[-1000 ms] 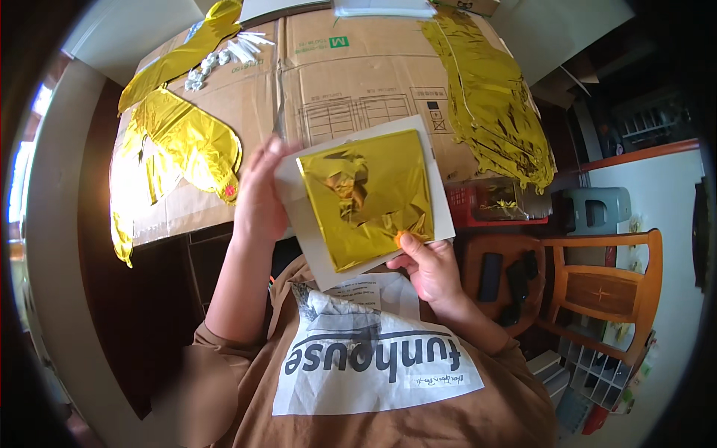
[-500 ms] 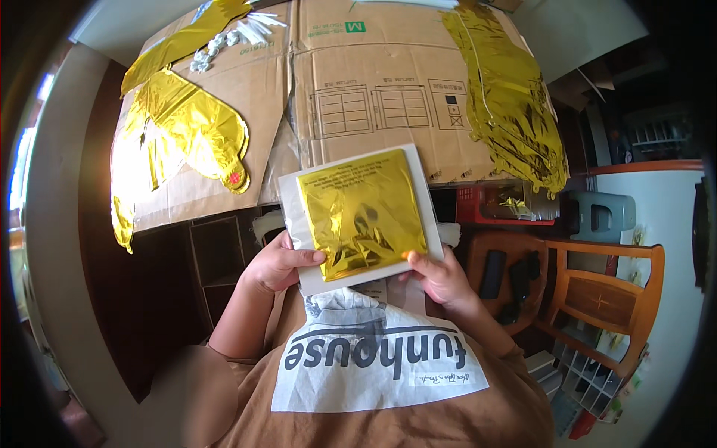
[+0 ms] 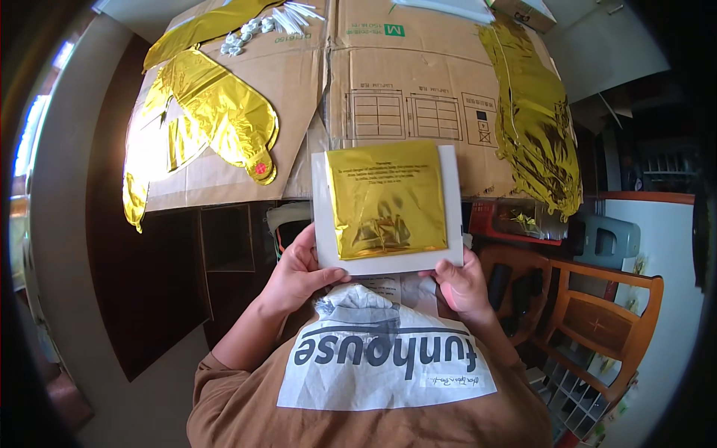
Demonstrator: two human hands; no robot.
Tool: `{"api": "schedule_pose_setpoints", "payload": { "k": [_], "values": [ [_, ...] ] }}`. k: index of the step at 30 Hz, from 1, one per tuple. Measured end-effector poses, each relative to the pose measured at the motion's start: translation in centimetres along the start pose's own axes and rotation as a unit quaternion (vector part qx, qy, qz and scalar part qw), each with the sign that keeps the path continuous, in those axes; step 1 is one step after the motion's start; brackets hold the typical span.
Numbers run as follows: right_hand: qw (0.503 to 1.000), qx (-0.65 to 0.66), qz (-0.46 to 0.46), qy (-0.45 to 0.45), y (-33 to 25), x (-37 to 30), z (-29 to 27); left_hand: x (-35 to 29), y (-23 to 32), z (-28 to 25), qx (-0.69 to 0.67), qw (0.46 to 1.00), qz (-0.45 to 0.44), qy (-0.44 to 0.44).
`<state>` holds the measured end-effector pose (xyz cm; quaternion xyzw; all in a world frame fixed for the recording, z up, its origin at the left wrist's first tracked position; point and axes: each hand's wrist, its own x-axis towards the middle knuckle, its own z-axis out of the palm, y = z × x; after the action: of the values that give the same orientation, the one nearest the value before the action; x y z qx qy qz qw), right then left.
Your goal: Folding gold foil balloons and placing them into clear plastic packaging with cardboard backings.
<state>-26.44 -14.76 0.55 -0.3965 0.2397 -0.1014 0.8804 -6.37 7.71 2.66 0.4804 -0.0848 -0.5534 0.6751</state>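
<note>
A flat packet of folded gold foil [image 3: 392, 201], backed by a larger white card [image 3: 448, 263], is held in front of my chest. It looks to be in a clear sleeve, with small dark print showing near its top. My left hand [image 3: 305, 269] grips the lower left corner, thumb along the bottom edge and fingers behind. At the lower right corner my right hand [image 3: 461, 282] pinches the card, its thumb on the front and its other fingers mostly hidden. Beyond the packet, a deflated gold foil balloon [image 3: 216, 112] lies on the cardboard to the left.
Flattened cardboard [image 3: 373, 63] covers the table. Long gold foil pieces [image 3: 534, 112] hang over its right edge; white sticks [image 3: 295, 15] and small white pieces [image 3: 235, 43] lie at the far left. To the right stand a red basket [image 3: 515, 228], a grey-green stool [image 3: 609, 237] and a wooden chair [image 3: 605, 325].
The packet has turned from tilted to nearly straight. Both thumbs have slid off the gold foil to the card's lower edge. The whole view has shifted slightly.
</note>
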Motion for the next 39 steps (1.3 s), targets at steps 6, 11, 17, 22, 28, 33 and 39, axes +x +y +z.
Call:
{"api": "schedule_pose_setpoints", "payload": {
  "k": [6,11,17,22,28,33,39],
  "values": [
    [1.000,-0.004,0.012,-0.027,-0.5,0.1,-0.9,0.1,0.0,0.9,-0.023,0.995,0.092,-0.016],
    [0.999,0.031,0.005,0.041,1.0,0.4,-0.2,0.7,-1.1,1.0,0.045,0.993,0.091,0.068],
    [0.995,0.052,-0.024,0.088,2.1,0.8,-0.2,1.1,-1.0,1.1,0.100,0.992,0.023,0.069],
    [0.990,0.084,-0.021,0.115,1.6,1.7,0.6,2.3,-2.7,0.7,0.233,0.968,0.040,0.089],
    [0.989,0.016,-0.037,0.142,1.7,2.7,0.3,4.3,-1.4,3.1,0.036,0.978,0.124,0.162],
    [0.984,-0.012,-0.071,0.163,1.4,3.9,-0.2,4.7,-1.0,2.3,0.051,0.989,0.091,0.107],
    [0.970,-0.066,-0.086,0.216,0.7,5.0,0.4,5.8,-1.1,1.9,0.072,0.989,0.080,0.102]
  ]
}}
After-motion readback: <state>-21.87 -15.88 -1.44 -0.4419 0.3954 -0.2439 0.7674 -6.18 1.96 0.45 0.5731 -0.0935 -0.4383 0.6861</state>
